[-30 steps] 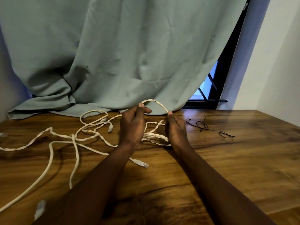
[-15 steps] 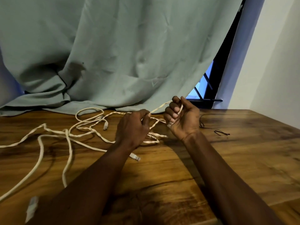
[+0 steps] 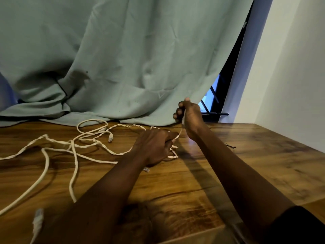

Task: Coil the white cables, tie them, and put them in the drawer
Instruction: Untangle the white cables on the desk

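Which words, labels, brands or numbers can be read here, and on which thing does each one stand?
No text can be read.
The white cables, the curtain, the table and the wall show no writing.
The plug by the bottom edge is too blurred to check.

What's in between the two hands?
A short stretch of white cable slants from the left hand up to the right hand; both hold it. Under it is the wooden table. The head view shows this.
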